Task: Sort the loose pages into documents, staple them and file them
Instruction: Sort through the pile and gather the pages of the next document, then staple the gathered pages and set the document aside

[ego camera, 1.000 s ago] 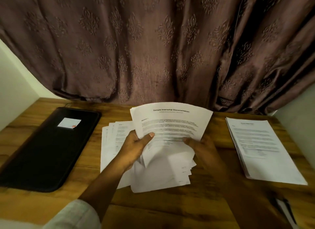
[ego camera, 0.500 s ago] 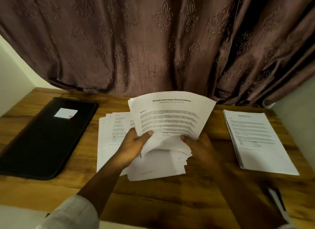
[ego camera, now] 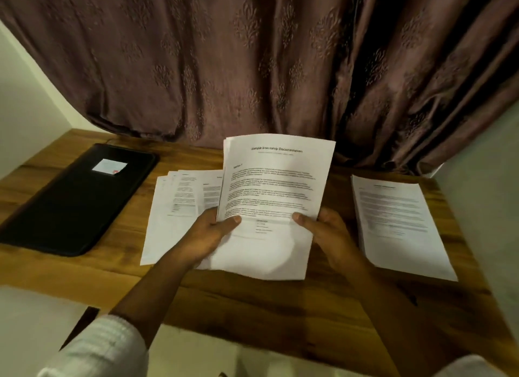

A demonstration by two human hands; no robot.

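I hold a stack of white printed pages (ego camera: pixel 275 196) upright over the middle of the wooden desk (ego camera: pixel 252 300); its top sheet is headed "Sample Internship Documentation". My left hand (ego camera: pixel 207 236) grips the stack's lower left edge, thumb on the front. At the lower right edge my right hand (ego camera: pixel 328 233) grips it the same way. Fanned loose pages (ego camera: pixel 179 205) lie flat on the desk behind and left of the held stack. Another neat pile of pages (ego camera: pixel 398 222) lies at the right. A black folder (ego camera: pixel 75 199) with a white label lies shut at the left.
A brown patterned curtain (ego camera: pixel 252 62) hangs along the desk's back edge. Pale walls close in at the left and right. The desk's front edge runs just below my forearms.
The held pages, splayed out at the bottom before, are now squared into one even stack and stand more upright. Both hands keep their grip.
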